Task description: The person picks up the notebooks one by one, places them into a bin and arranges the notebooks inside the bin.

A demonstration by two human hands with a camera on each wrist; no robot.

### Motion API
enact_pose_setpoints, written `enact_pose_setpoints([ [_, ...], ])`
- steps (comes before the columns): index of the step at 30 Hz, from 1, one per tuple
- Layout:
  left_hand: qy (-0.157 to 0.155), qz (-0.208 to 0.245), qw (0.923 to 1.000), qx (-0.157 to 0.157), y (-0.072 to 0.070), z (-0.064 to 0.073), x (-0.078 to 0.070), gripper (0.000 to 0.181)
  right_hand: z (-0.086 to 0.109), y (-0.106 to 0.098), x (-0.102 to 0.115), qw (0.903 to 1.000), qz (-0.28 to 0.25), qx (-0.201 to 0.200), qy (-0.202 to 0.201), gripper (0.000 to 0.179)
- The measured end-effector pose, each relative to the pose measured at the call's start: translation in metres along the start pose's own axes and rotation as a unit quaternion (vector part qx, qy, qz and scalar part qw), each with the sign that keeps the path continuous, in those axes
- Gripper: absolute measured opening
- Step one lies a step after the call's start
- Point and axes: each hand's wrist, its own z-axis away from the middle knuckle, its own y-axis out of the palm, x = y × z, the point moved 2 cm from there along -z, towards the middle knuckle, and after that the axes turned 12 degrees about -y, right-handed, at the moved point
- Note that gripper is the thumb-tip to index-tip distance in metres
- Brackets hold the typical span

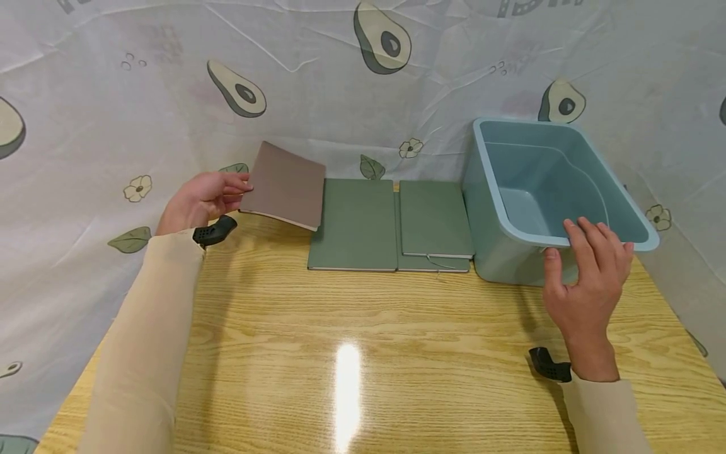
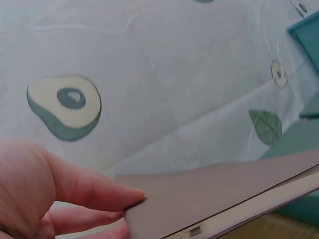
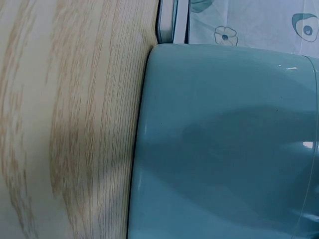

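A brown notebook [image 1: 286, 186] is tilted up off the wooden table at the left, its cream page edges showing in the left wrist view. My left hand [image 1: 207, 195] pinches its left corner, the thumb [image 2: 107, 191] pressed on the cover and the other fingers beneath. To its right lie green notebooks [image 1: 357, 224]: a large one on the left, and a smaller one [image 1: 435, 217] on top of another. My right hand [image 1: 592, 277] rests at the front rim of a blue plastic bin [image 1: 499, 208], fingertips over the edge and thumb outside. The right wrist view shows only the bin's outer wall.
The bin stands upright at the table's right rear. A pale curtain [image 1: 317, 75] printed with avocados hangs behind and along both sides. Bare wood [image 1: 283, 353] stretches across the table's front, with a bright light reflection.
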Motion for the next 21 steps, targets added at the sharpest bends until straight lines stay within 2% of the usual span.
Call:
enact_pose_setpoints([
  [7,0.006,0.086,0.9957,0.035,0.015,0.014,-0.009,0.019,0.000,0.000,0.000,1.0000,-0.002,-0.003,0.001,0.050],
  [13,0.024,0.111,0.9914,0.065,0.029,0.030,-0.021,0.029,0.000,-0.001,-0.001,1.0000,-0.001,0.000,0.001,0.050],
  [21,0.033,0.135,0.9875,0.075,0.048,0.047,-0.036,0.030,-0.001,-0.001,0.000,1.0000,-0.003,-0.001,-0.001,0.049],
])
